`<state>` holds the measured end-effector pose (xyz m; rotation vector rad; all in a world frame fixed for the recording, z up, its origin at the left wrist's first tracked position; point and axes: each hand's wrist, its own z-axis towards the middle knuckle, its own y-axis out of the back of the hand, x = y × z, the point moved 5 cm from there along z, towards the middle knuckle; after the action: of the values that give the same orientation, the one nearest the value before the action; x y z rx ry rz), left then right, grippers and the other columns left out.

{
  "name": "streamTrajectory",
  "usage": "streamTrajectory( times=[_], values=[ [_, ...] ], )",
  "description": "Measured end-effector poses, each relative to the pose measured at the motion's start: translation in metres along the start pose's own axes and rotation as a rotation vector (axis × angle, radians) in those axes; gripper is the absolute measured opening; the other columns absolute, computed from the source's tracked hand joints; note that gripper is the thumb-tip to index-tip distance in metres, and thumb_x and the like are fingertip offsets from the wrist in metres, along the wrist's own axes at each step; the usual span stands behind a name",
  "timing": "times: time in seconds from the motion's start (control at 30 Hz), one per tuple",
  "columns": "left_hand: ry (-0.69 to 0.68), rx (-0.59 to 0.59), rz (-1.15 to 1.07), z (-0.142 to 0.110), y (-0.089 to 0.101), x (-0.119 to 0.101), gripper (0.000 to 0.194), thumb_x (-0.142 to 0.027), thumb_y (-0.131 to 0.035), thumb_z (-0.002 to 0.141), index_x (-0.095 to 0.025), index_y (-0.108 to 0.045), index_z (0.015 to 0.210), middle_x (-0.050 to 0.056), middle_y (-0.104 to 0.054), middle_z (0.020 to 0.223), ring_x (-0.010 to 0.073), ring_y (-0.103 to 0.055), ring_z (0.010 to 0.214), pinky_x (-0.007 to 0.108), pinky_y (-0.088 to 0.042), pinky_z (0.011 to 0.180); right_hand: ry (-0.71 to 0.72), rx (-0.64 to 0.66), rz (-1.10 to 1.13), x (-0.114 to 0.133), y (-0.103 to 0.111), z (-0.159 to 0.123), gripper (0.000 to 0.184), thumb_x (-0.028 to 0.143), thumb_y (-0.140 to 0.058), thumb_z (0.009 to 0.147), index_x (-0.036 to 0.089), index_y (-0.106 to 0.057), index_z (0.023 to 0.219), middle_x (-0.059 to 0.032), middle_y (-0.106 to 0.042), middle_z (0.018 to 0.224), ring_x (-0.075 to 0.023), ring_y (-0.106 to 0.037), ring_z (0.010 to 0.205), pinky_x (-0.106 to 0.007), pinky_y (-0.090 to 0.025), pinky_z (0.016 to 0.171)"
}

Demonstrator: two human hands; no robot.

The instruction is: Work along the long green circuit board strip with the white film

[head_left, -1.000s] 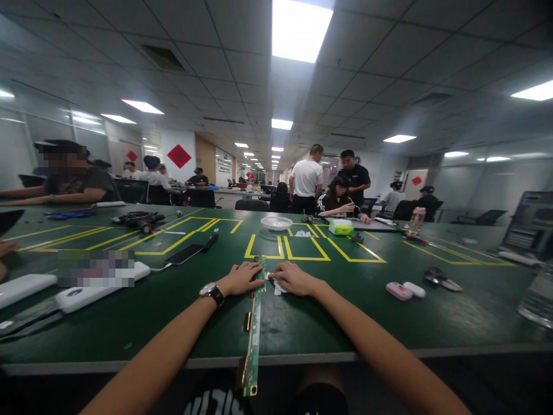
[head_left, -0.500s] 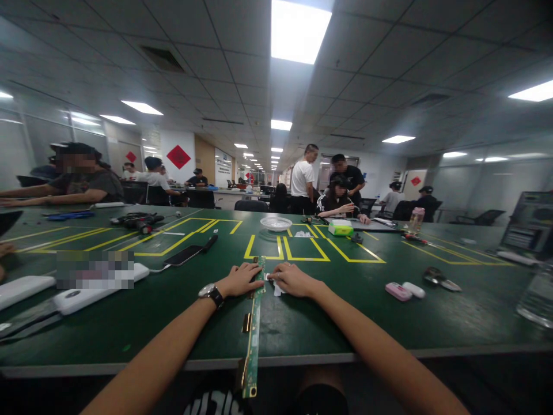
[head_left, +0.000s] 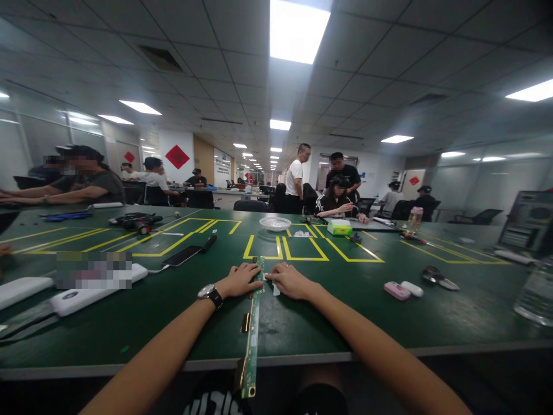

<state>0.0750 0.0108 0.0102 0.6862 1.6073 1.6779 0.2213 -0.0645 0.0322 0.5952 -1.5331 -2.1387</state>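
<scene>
A long, narrow green circuit board [head_left: 252, 346] with copper-coloured flex tabs along its left side lies on the table, its near end jutting past the table edge. My left hand [head_left: 238, 280], with a wristwatch on the wrist, holds the far part of the board between thumb and fingers. My right hand [head_left: 290, 280] rests just right of the board. Its fingers are pinched at a small white piece against the board's right edge; the fingertips partly hide it. A white tab [head_left: 276, 290] shows under that hand.
A clear round dish [head_left: 275, 223] and a green-and-white packet [head_left: 340, 227] lie farther back. At left are a phone [head_left: 184, 257] and a white power bank [head_left: 99, 288]; at right, a pink case [head_left: 396, 291] and a glass container [head_left: 536, 300]. Other people sit or stand beyond.
Both hands stay at nearly the same spots on the board. In the background, the standing person in a white shirt has turned and shifted slightly left.
</scene>
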Motion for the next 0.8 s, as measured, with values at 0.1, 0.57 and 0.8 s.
streamTrajectory(
  times=[0.1, 0.57, 0.8],
  values=[
    [-0.002, -0.001, 0.006, 0.0, 0.0, 0.0, 0.06, -0.059, -0.033, 0.092, -0.027, -0.035, 0.142, 0.009, -0.032, 0.147, 0.0313, -0.027, 0.13, 0.05, -0.027, 0.096, -0.003, 0.005, 0.035, 0.0, 0.0, 0.0, 0.037, 0.019, -0.042, 0.09, 0.022, -0.057, 0.124, -0.0117, -0.055, 0.11, -0.0225, -0.049, 0.099, -0.037, -0.039, 0.086],
    [-0.015, 0.014, 0.009, 0.001, 0.0, -0.002, 0.057, -0.057, -0.033, 0.093, -0.029, -0.033, 0.143, 0.008, -0.031, 0.148, 0.0312, -0.027, 0.13, 0.048, -0.027, 0.097, 0.076, -0.048, 0.168, -0.011, -0.009, 0.002, 0.038, 0.014, -0.041, 0.09, 0.021, -0.059, 0.123, -0.0093, -0.061, 0.113, -0.0181, -0.053, 0.102, -0.035, -0.036, 0.094],
    [-0.026, 0.01, -0.004, 0.004, -0.004, 0.003, 0.059, -0.059, -0.033, 0.092, -0.029, -0.032, 0.143, 0.008, -0.031, 0.148, 0.0321, -0.026, 0.13, 0.051, -0.026, 0.097, 0.041, -0.061, 0.183, -0.006, -0.006, 0.005, 0.039, 0.01, -0.041, 0.087, 0.02, -0.063, 0.117, -0.0089, -0.062, 0.114, -0.0186, -0.053, 0.104, -0.036, -0.036, 0.095]
  ],
)
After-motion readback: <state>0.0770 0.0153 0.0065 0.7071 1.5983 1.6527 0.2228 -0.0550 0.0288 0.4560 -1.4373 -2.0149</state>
